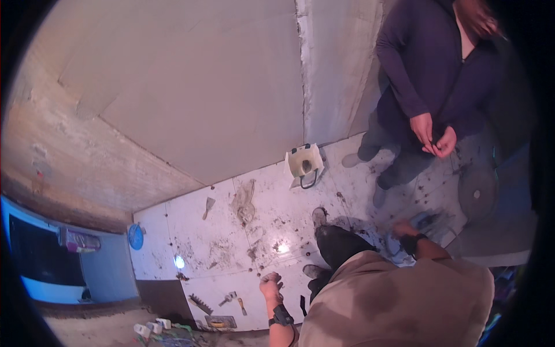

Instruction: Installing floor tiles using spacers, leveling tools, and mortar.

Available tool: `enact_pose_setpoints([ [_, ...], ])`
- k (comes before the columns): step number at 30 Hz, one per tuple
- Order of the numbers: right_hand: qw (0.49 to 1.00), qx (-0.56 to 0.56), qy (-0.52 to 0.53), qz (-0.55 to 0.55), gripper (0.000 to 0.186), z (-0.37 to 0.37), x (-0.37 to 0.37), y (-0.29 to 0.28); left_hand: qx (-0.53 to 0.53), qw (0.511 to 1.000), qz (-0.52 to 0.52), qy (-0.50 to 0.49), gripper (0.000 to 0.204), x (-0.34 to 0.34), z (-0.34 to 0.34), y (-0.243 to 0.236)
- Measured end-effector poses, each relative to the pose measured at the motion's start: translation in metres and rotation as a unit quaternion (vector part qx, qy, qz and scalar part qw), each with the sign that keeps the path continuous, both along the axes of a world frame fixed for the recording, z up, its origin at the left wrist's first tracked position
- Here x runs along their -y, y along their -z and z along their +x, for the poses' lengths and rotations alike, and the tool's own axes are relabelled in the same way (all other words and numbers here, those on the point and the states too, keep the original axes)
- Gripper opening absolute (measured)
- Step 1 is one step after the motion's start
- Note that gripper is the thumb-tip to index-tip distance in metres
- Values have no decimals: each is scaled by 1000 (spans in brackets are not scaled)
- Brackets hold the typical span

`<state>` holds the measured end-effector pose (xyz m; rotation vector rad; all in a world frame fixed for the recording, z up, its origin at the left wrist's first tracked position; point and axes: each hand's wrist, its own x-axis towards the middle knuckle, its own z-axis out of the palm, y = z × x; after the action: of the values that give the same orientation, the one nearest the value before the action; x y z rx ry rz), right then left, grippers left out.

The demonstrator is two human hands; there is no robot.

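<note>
My left hand hangs over the pale tiled floor, its fingers loosely bent and a little apart, with nothing visible in it. The nearest things to it are hand tools on the floor: a small wooden-handled tool, a metal-ended tool, a notched trowel and a flat plastering trowel. On my other side, my right hand hangs above the dirty floor beside a greyish, crumpled-looking heap. Its fingers are blurred, and whether it holds anything is unclear. Both wrists wear dark bands.
A person in dark clothes stands at the right, hands together. A whitish open bag stands by the wall. A scraper, a crumpled cloth and scattered dirt lie on the tiles. A blue round object is in the corner.
</note>
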<state>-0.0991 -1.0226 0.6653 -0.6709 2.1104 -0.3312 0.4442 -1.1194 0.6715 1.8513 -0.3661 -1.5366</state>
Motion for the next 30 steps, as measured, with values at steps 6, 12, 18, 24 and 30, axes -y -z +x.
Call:
enact_pose_setpoints([
  [6, 765, -260, -588, -49, 19, -35, 96, 105, 24, 998, 17, 64, 11, 91, -31, -11],
  [12, 984, 74, -80, -139, 14, -14, 215, 127, 14, 1000, 14, -1, 15, 158, -35, -43],
  [18, 954, 27, -169, -245, 15, 2, 334, 101, 84, 991, 100, 30, 24, 193, -36, -56],
  [24, 966, 197, 31, -166, 15, 15, 374, 56, 58, 992, 103, 49, 35, 232, -26, -35],
  [30, 986, 99, 17, -131, 16, 12, 397, 24, 24, 990, 65, 119, 35, 323, -29, -18],
])
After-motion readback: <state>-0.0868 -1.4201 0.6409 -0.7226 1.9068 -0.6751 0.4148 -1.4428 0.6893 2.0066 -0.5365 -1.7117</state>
